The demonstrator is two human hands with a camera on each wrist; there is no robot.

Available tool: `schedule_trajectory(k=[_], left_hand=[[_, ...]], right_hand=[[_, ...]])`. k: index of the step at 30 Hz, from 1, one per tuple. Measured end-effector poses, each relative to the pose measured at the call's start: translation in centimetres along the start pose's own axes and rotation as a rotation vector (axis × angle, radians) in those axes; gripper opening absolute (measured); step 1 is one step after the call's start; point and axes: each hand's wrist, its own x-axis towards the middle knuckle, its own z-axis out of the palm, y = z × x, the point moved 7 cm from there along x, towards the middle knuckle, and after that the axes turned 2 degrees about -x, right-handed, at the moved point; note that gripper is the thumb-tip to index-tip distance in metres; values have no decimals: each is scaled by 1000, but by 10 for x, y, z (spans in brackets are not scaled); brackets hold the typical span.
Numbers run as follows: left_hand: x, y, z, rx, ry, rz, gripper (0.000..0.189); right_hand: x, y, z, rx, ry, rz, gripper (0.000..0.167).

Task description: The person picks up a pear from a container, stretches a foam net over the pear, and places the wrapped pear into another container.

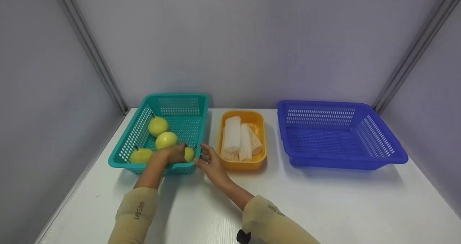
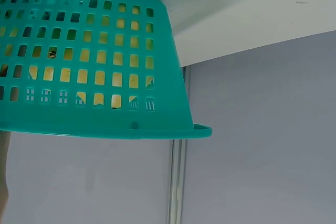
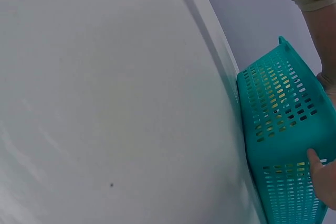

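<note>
Inside the near right corner of a teal basket, my left hand grips a yellow-green pear with a dark stem. Several other pears lie in the basket's left part, one of them beside the left hand. My right hand is at the basket's right outer side, its fingers extended and slightly bent. The right wrist view shows a digit of that hand touching the basket's corner. The left wrist view has the basket's perforated side, with pears behind its holes and the left hand mostly hidden.
Right of the teal basket stands an orange tray holding several white foam net sleeves. Farther right is a blue-purple basket. All stand on a white table enclosed by grey panels.
</note>
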Motion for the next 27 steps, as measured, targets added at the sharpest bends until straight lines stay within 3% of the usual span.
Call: schedule_trajectory(k=[6, 9, 20, 27], left_hand=[[1, -4, 3, -57, 5, -12, 69], [1, -3, 3, -16, -1, 12, 65], [-3, -1, -9, -63, 104, 38, 74], [-7, 2, -15, -108, 130, 11, 84]], right_hand=[[3, 13, -2, -21, 7, -10, 55], [2, 12, -1, -3, 4, -17, 55], [2, 12, -1, 29, 18, -2, 55], [2, 11, -3, 29, 14, 19, 55]])
